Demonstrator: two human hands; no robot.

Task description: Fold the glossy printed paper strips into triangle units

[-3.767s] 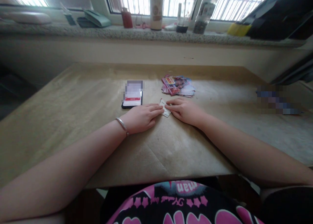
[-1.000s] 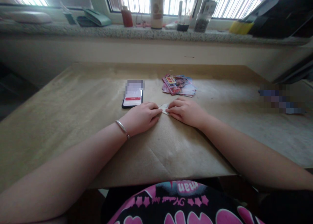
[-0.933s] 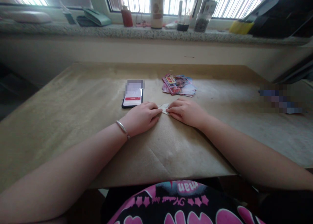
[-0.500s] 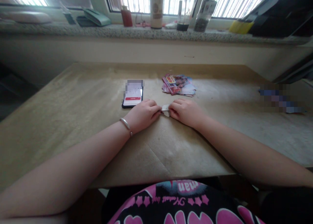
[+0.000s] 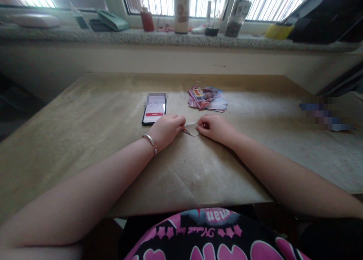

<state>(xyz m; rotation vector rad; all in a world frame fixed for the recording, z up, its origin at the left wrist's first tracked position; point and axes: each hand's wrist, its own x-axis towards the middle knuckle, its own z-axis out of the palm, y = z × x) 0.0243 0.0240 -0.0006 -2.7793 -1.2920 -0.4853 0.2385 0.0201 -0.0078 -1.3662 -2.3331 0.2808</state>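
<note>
A small folded piece of paper [image 5: 193,129], pale on top with a coloured printed edge, lies on the table between my hands. My left hand [image 5: 168,128], with a silver bangle at the wrist, is closed on the paper's left end. The fingers of my right hand [image 5: 214,127] are curled and pinch its right edge. Just beyond my left hand is a phone [image 5: 154,110] with a lit screen and a red bar on it. A loose pile of colourful printed paper sheets [image 5: 207,99] lies beyond my right hand.
The tan-covered table [image 5: 85,131] runs up to a wall. On the stone windowsill [image 5: 159,37] stand a red bottle [image 5: 147,19], a tall cylinder [image 5: 181,12], clear containers and a green case [image 5: 113,20]. A blurred blue item [image 5: 326,116] lies at the right.
My hands have drawn slightly apart. More of the paper shows between them, with its lower corner and printed edge now visible. The phone and pile have stayed put.
</note>
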